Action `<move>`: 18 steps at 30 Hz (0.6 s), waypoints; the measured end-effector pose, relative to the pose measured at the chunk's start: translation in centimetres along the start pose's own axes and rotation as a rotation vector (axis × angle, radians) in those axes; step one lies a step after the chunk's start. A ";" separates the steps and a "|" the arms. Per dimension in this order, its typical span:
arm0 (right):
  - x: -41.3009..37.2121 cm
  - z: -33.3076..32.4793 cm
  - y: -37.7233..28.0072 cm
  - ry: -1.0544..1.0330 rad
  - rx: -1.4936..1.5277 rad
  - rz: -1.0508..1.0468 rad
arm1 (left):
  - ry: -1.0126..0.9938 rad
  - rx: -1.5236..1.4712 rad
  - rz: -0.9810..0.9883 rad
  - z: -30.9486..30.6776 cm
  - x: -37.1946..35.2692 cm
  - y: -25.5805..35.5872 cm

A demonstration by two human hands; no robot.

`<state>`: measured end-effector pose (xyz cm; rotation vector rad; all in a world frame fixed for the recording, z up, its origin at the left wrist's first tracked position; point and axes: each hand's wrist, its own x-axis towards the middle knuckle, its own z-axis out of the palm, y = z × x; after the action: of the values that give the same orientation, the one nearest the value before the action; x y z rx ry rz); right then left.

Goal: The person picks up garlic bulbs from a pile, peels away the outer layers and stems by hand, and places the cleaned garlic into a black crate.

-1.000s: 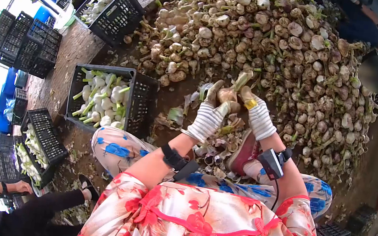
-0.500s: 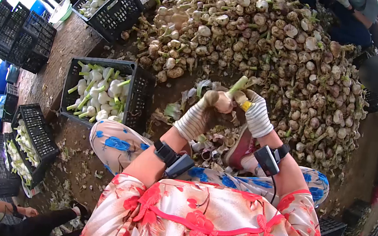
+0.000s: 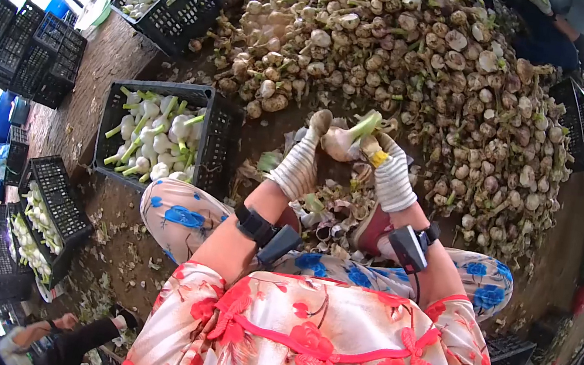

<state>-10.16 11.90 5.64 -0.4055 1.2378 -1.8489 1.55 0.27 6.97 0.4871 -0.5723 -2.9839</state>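
Observation:
A garlic bulb with a thick green stem is between my two gloved hands, above a litter of peeled skins. My right hand is closed on it where bulb and stem meet; a yellow band or piece shows at its fingers. My left hand stands edge-on just left of the bulb, its visible fingers stretched out close to the bulb's side. Both striped gloves are browned at the fingertips. To the left, a black crate holds cleaned white garlic with trimmed green stems.
A large heap of unpeeled garlic spreads ahead and to the right. A second garlic crate stands farther back left, another lower left. Stacked black crates line the left side. Other people's limbs show at lower left and upper right.
My left hand has moved off the bulb a little to the left and straightened. The bulb has turned and risen slightly, showing more of its pale side. My right hand keeps hold of it.

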 end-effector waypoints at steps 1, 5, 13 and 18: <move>-0.2 0.1 0.3 0.049 -0.014 0.013 | 0.262 0.084 0.133 0.2 0.3 -0.3; -0.8 2.3 0.9 0.093 -0.110 -0.077 | 0.390 0.391 0.573 -1.0 0.1 -1.4; -0.2 2.1 -0.6 0.078 -0.386 -0.196 | 0.365 0.510 0.552 1.3 -1.0 1.4; 2.7 1.5 -2.8 0.106 -0.625 -0.370 | 0.184 0.421 0.301 1.8 -2.1 1.6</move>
<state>-12.11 9.31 8.27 -0.9355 1.9155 -1.7562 3.02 -0.29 9.75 0.6272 -1.1460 -2.5020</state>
